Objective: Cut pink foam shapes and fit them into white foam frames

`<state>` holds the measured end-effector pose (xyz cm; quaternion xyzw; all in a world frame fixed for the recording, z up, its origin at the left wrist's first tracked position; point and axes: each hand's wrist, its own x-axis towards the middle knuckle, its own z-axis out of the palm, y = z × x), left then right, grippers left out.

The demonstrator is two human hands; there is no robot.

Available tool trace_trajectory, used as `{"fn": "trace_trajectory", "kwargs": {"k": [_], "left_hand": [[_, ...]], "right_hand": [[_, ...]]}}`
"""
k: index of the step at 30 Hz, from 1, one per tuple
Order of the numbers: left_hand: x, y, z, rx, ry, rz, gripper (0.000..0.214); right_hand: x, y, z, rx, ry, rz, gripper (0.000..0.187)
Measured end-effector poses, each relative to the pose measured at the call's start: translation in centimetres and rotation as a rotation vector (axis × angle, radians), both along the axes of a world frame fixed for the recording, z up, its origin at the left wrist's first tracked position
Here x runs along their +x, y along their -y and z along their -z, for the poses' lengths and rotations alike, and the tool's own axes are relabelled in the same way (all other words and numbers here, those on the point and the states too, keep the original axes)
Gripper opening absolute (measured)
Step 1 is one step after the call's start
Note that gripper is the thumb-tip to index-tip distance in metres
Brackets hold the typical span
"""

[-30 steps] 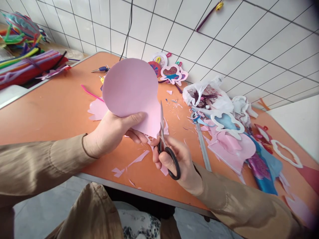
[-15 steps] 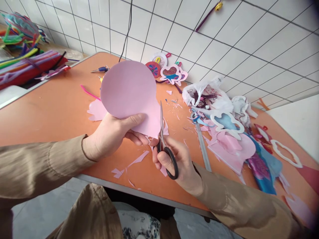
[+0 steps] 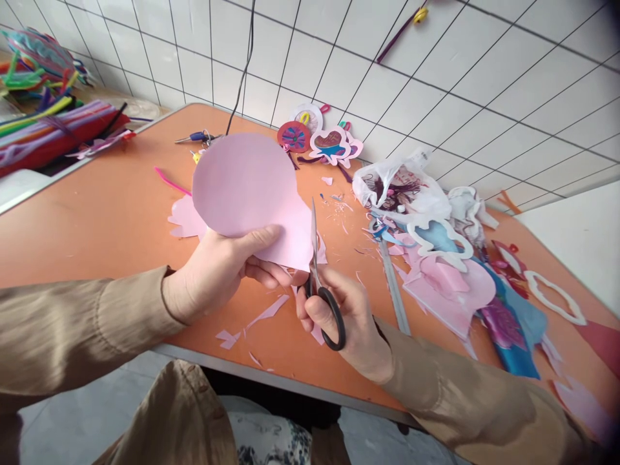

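A pink foam or paper sheet with a rounded top and a pointed lower right corner is pinched in my left hand, thumb on its face and fingers behind. My right hand is closed round the black handles of a pair of scissors. The blades point upward along the sheet's right edge, near its lower corner. Pink offcuts lie on the orange table below my hands. Part of a pink scalloped piece shows behind the sheet.
Finished-looking ornaments lie against the tiled wall. To the right are a white plastic bag, a metal ruler, pink sheets and blue fabric. Keys lie at the back; pipe cleaners are piled at far left.
The sheet has tipped slightly down and left at its rounded end in my left hand. The scissors stay nearly in place at its right edge.
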<state>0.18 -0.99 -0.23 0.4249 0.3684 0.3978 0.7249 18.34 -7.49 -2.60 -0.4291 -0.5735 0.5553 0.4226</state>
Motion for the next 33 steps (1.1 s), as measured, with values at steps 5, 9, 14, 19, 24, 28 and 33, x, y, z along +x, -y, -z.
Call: {"fn": "trace_trajectory", "kwargs": {"k": [5,9,14,19,24,28,33], "left_hand": [[0.3,0.5,0.1,-0.089,0.068,0.021,0.025],[0.4,0.8,0.4,-0.166,0.125,0.04,0.026],[0.5,1.0,0.7,-0.19,0.146,0.035,0.025],[0.6,1.2,0.9,-0.207,0.158,0.048,0.024],[0.9,1.6,1.0,-0.212,0.174,0.062,0.037],[1.1,1.7,0.8,-0.269,0.159,0.035,0.036],[1.3,2.0,0.6,-0.306,0.151,0.005,0.035]], "right_hand": [[0.2,0.1,0.2,-0.016,0.004,0.022,0.052],[0.3,0.1,0.4,0.032,0.012,0.018,0.049],[0.3,0.0,0.5,0.056,0.031,0.025,0.049],[0.1,0.0,0.5,0.05,0.015,0.04,0.049],[0.0,0.0,0.3,0.064,0.015,0.046,0.048],[0.0,0.0,0.0,0.09,0.032,0.037,0.048],[-0.1,0.0,0.2,0.094,0.013,0.044,0.045]]}}
